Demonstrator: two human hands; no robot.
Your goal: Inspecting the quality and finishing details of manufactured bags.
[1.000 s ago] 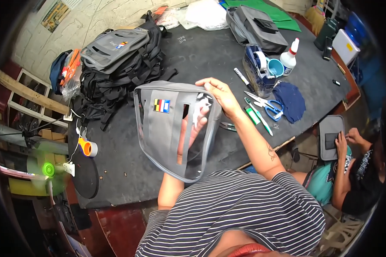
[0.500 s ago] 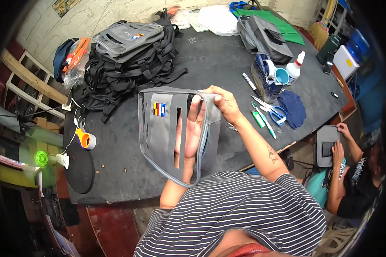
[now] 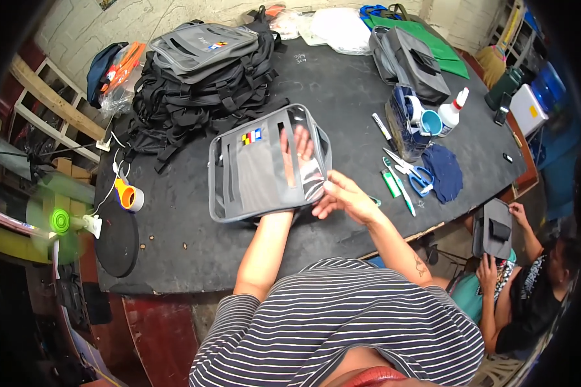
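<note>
A grey fabric bag panel (image 3: pixel 258 177) with piped edges, long slots, clear plastic windows and a small coloured flag patch is held over the black table. My left hand (image 3: pixel 298 149) is inside or beneath it, its fingers stretched out and showing through a clear window. The palm lies partly behind the grey fabric. At the panel's near right corner, my right hand (image 3: pixel 348 197) has its thumb against the edge and its fingers curled by the clear plastic.
Black straps and grey bags are piled (image 3: pixel 200 84) at the back left. On the right lie scissors (image 3: pixel 419 180), a toothbrush (image 3: pixel 400 187), a marker (image 3: pixel 381 127), a navy cloth (image 3: pixel 444 171) and a spray bottle (image 3: pixel 454 113). A co-worker (image 3: pixel 529 277) handles a grey bag piece beyond the table edge.
The panel has tilted flatter, with its patterned face turned upward. My right hand has moved down from its upper right corner to the near right corner. My left hand stays behind it.
</note>
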